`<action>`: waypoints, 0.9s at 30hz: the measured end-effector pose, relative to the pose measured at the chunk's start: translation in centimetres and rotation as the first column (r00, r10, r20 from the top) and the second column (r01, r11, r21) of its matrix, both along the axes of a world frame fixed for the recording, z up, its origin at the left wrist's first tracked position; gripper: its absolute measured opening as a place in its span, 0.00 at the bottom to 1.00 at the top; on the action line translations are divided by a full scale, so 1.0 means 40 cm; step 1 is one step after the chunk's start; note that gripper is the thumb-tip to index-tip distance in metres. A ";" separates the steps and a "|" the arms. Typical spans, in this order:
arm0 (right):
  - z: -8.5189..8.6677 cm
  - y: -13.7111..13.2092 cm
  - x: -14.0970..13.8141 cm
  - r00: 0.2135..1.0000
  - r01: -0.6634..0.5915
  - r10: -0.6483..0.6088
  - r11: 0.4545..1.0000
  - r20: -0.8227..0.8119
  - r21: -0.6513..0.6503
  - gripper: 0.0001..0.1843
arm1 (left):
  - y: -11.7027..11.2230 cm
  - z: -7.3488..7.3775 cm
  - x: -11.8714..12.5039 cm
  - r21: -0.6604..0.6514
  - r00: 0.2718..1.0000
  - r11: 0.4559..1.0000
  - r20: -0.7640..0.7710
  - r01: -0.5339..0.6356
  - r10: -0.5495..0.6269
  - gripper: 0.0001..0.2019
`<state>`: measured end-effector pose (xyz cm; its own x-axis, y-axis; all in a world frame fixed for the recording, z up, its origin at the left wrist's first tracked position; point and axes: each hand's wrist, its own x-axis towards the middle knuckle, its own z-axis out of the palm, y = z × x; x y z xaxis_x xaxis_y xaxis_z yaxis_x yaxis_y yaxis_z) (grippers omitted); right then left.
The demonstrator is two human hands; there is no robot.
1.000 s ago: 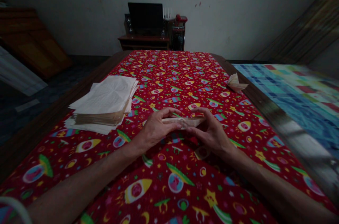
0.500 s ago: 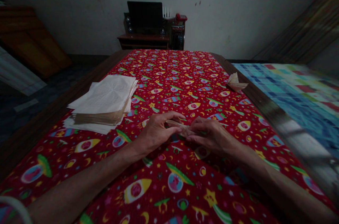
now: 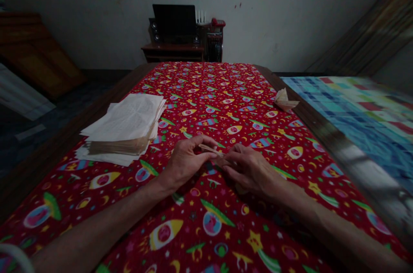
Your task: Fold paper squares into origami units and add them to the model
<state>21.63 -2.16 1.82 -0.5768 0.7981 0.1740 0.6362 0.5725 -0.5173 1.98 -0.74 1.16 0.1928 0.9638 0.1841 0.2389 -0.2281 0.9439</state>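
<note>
1. I'm working at a wooden bench (image 3: pixel 97 111) covered with a red cloth (image 3: pixel 226 88) printed with rockets and stars. The room is dim, with a pale, marked wall (image 3: pixel 274 15) ahead of me and dark floor (image 3: pixel 64 92) to the left of the bench.
2. My forearms reach in from the lower corners and angle together at the middle of the cloth, with both hands low over it.
3. My left grip (image 3: pixel 185 163) is closed on the near end of a thin folded paper strip (image 3: pixel 208 149), held between thumb and fingers. The strip lies between my hands, just above the cloth.
4. My right grip (image 3: pixel 250 170) is curled with its fingertips (image 3: pixel 226 162) at the strip's other end. I can't tell whether they are pinching it.
5. A stack of paper sheets (image 3: pixel 122 129) lies on the cloth near my left grip, and a small folded paper piece (image 3: pixel 284 100) sits by the far right edge.
6. A blue checked quilt (image 3: pixel 355 122) lies beyond the bench's right edge. Against the far wall, a dark monitor (image 3: pixel 174 19) and speakers (image 3: pixel 154 30) stand on a low wooden stand (image 3: pixel 172 53).
</note>
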 end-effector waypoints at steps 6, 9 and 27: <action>-0.032 0.004 -0.018 0.995 0.087 -0.084 0.995 -0.059 0.057 0.08 | -0.005 -0.004 0.011 -0.127 0.993 0.992 0.116 -0.017 0.031 0.07; -0.049 0.008 -0.016 0.994 0.097 -0.095 0.995 -0.059 0.025 0.03 | -0.013 0.000 0.018 -0.190 0.992 0.982 0.128 0.022 0.003 0.08; -0.021 0.014 0.014 0.995 -0.067 0.003 0.784 0.104 0.617 0.10 | -0.020 -0.021 -0.002 -0.114 0.999 0.994 -0.042 0.002 -0.007 0.03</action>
<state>22.18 -1.59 0.96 -0.6414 0.5161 0.5677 0.6353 0.7721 0.0159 1.90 -1.53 0.33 0.2024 0.9771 0.0650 0.2787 -0.1211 0.9527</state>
